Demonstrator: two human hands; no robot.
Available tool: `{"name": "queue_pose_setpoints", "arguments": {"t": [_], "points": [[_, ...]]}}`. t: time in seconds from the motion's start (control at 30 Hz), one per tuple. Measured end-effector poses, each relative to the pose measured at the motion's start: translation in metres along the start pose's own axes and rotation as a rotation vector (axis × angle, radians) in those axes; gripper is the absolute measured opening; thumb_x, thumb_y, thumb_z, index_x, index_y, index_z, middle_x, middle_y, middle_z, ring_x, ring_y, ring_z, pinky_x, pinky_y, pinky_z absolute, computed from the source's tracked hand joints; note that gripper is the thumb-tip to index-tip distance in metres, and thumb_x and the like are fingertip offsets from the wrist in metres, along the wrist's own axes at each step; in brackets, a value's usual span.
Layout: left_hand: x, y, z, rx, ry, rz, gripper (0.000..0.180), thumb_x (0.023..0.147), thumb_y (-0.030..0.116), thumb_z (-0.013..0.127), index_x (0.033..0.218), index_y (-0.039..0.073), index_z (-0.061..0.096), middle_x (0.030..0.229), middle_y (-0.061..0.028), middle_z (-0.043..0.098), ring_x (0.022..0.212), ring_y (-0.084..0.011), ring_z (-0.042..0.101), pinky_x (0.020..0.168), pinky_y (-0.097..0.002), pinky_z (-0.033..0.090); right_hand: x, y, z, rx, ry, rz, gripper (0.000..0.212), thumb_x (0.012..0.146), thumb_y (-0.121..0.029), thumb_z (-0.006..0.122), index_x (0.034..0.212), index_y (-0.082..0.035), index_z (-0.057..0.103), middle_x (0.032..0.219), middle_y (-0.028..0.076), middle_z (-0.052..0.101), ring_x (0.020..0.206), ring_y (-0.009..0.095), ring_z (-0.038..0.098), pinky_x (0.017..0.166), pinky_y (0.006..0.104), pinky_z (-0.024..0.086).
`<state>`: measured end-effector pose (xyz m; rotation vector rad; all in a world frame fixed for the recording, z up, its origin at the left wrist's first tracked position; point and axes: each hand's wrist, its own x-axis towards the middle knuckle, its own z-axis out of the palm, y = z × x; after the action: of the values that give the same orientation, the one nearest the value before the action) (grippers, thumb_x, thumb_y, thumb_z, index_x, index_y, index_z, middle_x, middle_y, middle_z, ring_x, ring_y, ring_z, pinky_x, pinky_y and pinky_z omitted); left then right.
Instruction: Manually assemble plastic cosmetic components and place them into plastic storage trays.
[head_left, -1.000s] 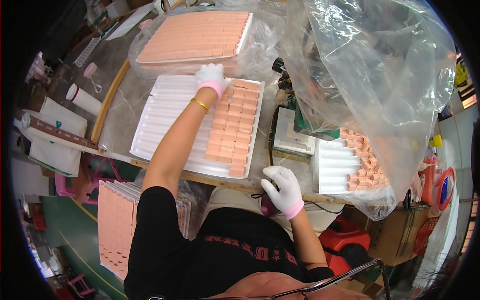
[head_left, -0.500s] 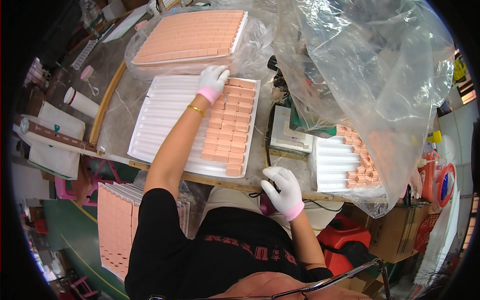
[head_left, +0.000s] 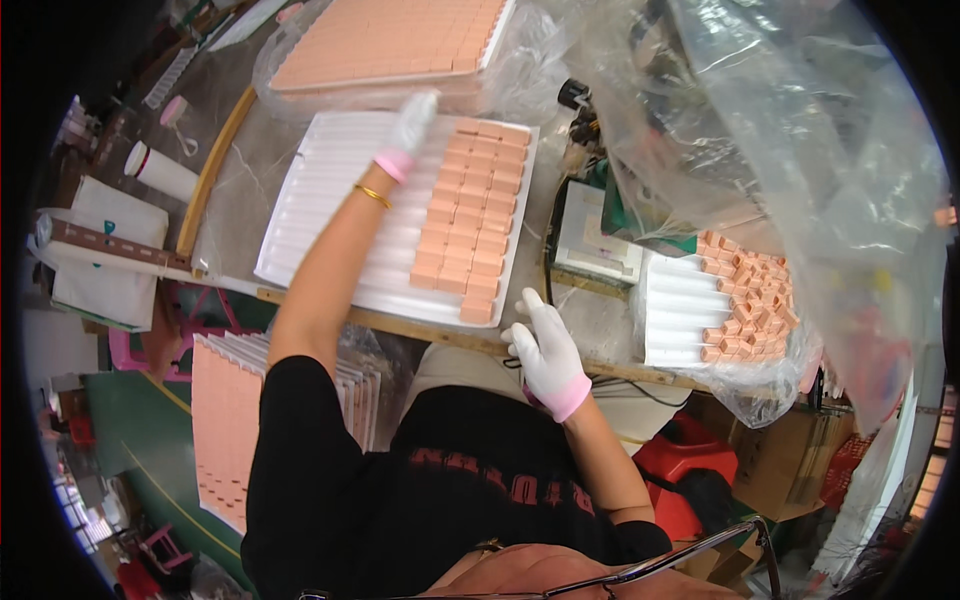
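Observation:
A white ridged tray (head_left: 330, 215) lies on the table in front of me. Rows of small salmon-coloured blocks (head_left: 470, 205) fill its right part, and its left part shows bare white grooves. My left hand (head_left: 410, 130), in a white glove with a pink cuff, is over the far part of the tray, left of the blocks. Motion smears its fingers, so what they hold, if anything, cannot be told. Near the table's front edge, by the tray's near right corner, my gloved right hand (head_left: 550, 360) has its fingers stretched out and apart, with nothing seen in them.
Beyond the tray, a block-filled tray (head_left: 390, 45) sits on plastic film. To the right stand a small machine (head_left: 595, 240) and a white tray (head_left: 675, 315) with loose blocks heaped on it. Clear plastic sheeting (head_left: 800, 120) hangs there. Stacked trays (head_left: 225, 430) stand below, left.
My left hand has moved left, off the edge of the block rows. My right hand has shifted left and up toward the tray's near corner, its fingers straighter. The view has tilted slightly.

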<state>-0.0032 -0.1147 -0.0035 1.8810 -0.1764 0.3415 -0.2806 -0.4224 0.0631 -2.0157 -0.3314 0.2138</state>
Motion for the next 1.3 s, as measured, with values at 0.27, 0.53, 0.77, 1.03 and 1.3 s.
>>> {"name": "queue_pose_setpoints", "arguments": {"t": [0.27,0.53,0.77,1.03,1.3], "points": [[-0.008,-0.010,-0.195,0.976,0.476,-0.430,0.055,0.086,0.049,0.047,0.111,0.003,0.063,0.113,-0.0144,0.062,0.107,-0.0335,0.057,0.092,-0.0392,0.043,0.012,-0.014,0.015,0.537,-0.222,0.339,0.053,0.095,-0.010,0.042,0.142,0.001,0.018,0.097,0.013,0.050,0.075,0.016,0.060,0.063,0.0253,0.050],[0.007,-0.011,-0.205,0.856,0.010,-0.678,0.074,0.084,0.062,0.039,0.117,-0.001,0.058,0.114,-0.0215,0.060,0.111,-0.0359,0.054,0.096,-0.0384,0.038,0.020,-0.017,0.017,0.569,-0.204,0.361,0.058,0.094,-0.020,0.046,0.143,-0.006,0.019,0.096,0.010,0.050,0.077,0.015,0.058,0.065,0.0252,0.050],[0.016,0.006,-0.218,0.654,0.176,-0.774,0.079,0.081,0.069,0.044,0.115,-0.001,0.060,0.115,-0.0121,0.062,0.102,-0.0261,0.057,0.088,-0.0359,0.042,0.026,-0.037,0.019,0.740,-0.122,0.391,0.050,0.094,-0.021,0.047,0.136,-0.003,0.028,0.104,0.013,0.054,0.075,0.016,0.060,0.062,0.0244,0.052],[0.014,0.026,-0.212,0.421,0.013,-0.582,0.064,0.084,0.057,0.054,0.117,0.003,0.060,0.112,-0.0088,0.063,0.096,-0.0201,0.057,0.086,-0.0312,0.043,0.035,-0.033,0.024,0.947,-0.091,0.408,0.049,0.095,-0.020,0.038,0.140,-0.005,0.024,0.113,0.015,0.056,0.083,0.019,0.063,0.067,0.0267,0.054],[-0.008,0.082,-0.214,0.047,0.116,-0.512,0.056,0.082,0.045,0.065,0.120,0.004,0.059,0.113,-0.0046,0.061,0.103,-0.0152,0.054,0.090,-0.0285,0.040,0.039,-0.058,-0.011,0.746,-0.146,0.255,0.046,0.095,-0.017,0.035,0.138,-0.003,0.029,0.115,0.012,0.056,0.088,0.018,0.063,0.067,0.0254,0.053]]}}
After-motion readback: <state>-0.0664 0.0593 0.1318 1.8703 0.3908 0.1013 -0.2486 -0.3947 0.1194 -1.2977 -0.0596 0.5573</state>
